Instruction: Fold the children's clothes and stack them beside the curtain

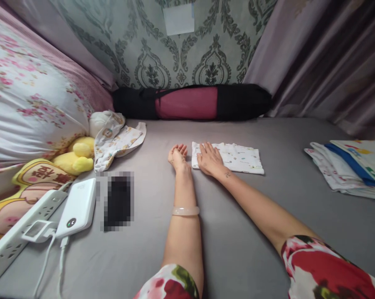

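Observation:
My right hand (210, 160) lies flat, palm down, on the left part of a folded white cloth (242, 158) with a small scattered print. Its fingers are stretched out and press on the cloth. Just left of the cloth, my left hand (177, 158) rests on the grey sheet with the palm turned up. The fingers of that hand are loosely curled, and I see nothing in them. A pale bangle (186, 211) circles my left forearm.
Folded cloths (358, 166) are stacked at the right. Leftward are a crumpled printed cloth (122, 141), a yellow plush toy (75, 158), a power bank (77, 207), a power strip (22, 232) and a pixelated dark object (119, 203). A black and maroon long bag (186, 103) lies along the wall.

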`<state>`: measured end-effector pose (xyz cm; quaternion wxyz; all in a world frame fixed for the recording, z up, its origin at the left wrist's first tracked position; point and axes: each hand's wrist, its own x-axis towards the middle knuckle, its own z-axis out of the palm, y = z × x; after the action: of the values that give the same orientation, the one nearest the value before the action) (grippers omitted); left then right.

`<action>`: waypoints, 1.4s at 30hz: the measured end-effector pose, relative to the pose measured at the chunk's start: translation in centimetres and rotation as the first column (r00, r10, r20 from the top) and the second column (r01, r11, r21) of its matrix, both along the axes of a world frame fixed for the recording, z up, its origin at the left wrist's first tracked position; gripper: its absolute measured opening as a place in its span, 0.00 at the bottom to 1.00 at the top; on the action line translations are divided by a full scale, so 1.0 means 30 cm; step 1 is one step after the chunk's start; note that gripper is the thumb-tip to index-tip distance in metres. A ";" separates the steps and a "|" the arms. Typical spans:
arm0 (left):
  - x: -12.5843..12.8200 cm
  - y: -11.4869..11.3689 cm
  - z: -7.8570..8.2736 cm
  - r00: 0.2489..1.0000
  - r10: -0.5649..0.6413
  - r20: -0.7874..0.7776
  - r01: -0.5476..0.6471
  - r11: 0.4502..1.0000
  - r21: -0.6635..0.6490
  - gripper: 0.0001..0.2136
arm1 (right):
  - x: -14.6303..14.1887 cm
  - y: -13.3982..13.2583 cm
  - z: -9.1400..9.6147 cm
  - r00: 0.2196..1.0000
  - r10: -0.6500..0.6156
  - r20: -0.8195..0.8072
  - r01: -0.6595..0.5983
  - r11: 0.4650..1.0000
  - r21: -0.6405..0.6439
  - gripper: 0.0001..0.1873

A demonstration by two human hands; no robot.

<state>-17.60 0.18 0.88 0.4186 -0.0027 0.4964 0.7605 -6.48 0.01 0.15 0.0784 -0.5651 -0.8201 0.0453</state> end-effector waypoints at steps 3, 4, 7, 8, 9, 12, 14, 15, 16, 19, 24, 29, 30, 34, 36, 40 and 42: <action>-0.005 0.002 -0.002 1.000 0.015 0.002 -0.015 1.000 -0.001 0.10 | -0.008 0.003 -0.018 1.000 -0.004 0.006 0.004 1.000 -0.018 0.32; -0.006 0.003 -0.001 1.000 0.020 0.005 -0.020 1.000 0.001 0.10 | -0.008 0.005 -0.023 1.000 -0.006 0.005 0.006 1.000 -0.015 0.32; -0.005 0.003 0.001 0.999 0.038 0.010 -0.038 0.999 0.009 0.11 | -0.003 0.007 -0.027 1.000 -0.003 0.001 0.003 1.000 -0.014 0.32; -0.004 0.003 0.002 0.999 0.044 0.009 -0.044 0.999 0.012 0.11 | -0.002 0.007 -0.025 1.000 -0.001 0.000 0.001 1.000 -0.018 0.32; -0.004 0.002 0.003 0.999 0.050 0.006 -0.050 0.999 0.013 0.11 | -0.001 0.007 -0.021 1.000 0.001 0.000 -0.001 1.000 -0.022 0.32; -0.005 -0.001 0.005 0.998 0.061 -0.020 -0.061 0.998 0.010 0.12 | -0.009 0.004 -0.005 1.000 -0.006 -0.006 0.006 1.000 -0.025 0.31; -0.009 -0.003 0.007 0.997 0.069 -0.039 -0.069 0.998 0.005 0.12 | -0.025 0.003 0.005 1.000 -0.007 -0.022 0.007 1.000 -0.015 0.31; -0.011 -0.004 0.008 0.996 0.076 -0.046 -0.076 0.997 0.005 0.11 | -0.036 0.003 0.008 0.999 0.002 -0.033 -0.002 1.000 -0.007 0.31; -0.013 -0.005 0.009 0.995 0.085 -0.049 -0.085 0.996 0.004 0.11 | -0.048 0.004 0.010 0.999 0.017 -0.045 -0.017 1.000 0.000 0.31; -0.022 -0.005 0.013 0.993 0.111 -0.050 -0.112 0.994 -0.011 0.11 | -0.084 0.004 0.005 0.995 0.078 -0.064 -0.079 0.997 -0.003 0.32; -0.029 -0.004 0.013 0.991 0.128 -0.030 -0.128 0.992 -0.020 0.12 | -0.108 -0.002 -0.018 0.993 0.093 -0.076 -0.098 0.994 -0.057 0.33; -0.019 -0.004 0.014 0.993 0.103 -0.048 -0.104 0.994 -0.014 0.11 | -0.107 -0.003 -0.020 0.992 0.089 -0.095 -0.095 0.994 -0.059 0.33; -0.016 -0.004 0.016 0.994 0.096 -0.056 -0.097 0.995 -0.013 0.10 | -0.106 -0.002 -0.017 0.990 0.091 -0.104 -0.098 0.993 -0.070 0.33; 0.003 -0.002 0.025 0.992 0.062 -0.106 -0.061 0.998 0.016 0.10 | -0.077 0.006 0.009 0.982 0.110 -0.155 -0.128 0.986 -0.108 0.32; 0.019 0.001 0.028 0.989 0.028 -0.145 -0.022 0.999 0.043 0.09 | -0.040 0.006 0.024 0.980 0.107 -0.165 -0.124 0.988 -0.092 0.32; 0.070 0.011 0.021 0.935 -0.138 -0.328 0.182 0.978 0.106 0.07 | 0.084 -0.001 0.039 0.990 0.050 -0.135 -0.057 0.997 -0.047 0.32; 0.103 0.017 0.009 0.827 -0.241 -0.508 0.339 0.934 0.110 0.07 | 0.159 -0.004 0.035 0.994 0.004 -0.109 -0.007 1.000 -0.029 0.32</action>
<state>-14.52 0.69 1.14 0.3894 0.3053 0.5032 0.7085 -1.72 -0.12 1.19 0.1144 -0.5605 -0.8155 0.0881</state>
